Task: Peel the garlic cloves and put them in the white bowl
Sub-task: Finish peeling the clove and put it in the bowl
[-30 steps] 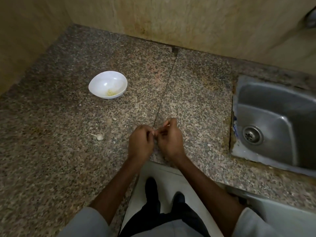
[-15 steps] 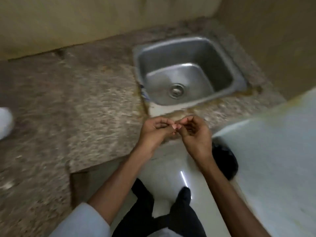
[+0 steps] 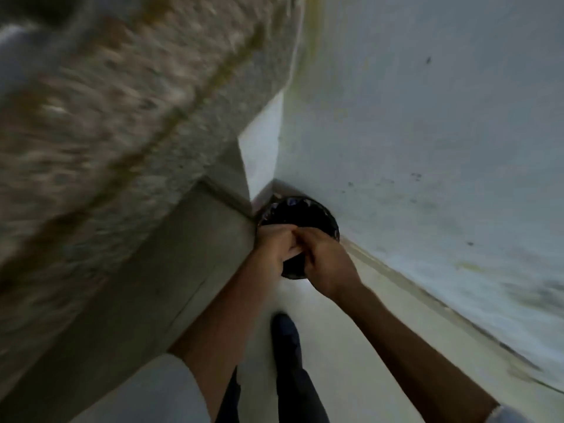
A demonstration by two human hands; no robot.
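speckled stone counter (image 3: 122,132): upper left, blurred | white wall (image 3: 427,117): right | black bin (image 3: 305,212): on pale floor (image 3: 335,361), in corner, touching wall

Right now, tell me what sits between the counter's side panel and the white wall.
A black bin stands in that floor corner, partly hidden by the left hand and right hand; the head view shows it.

Pale floor (image 3: 345,355) — black bin (image 3: 302,212) in corner.
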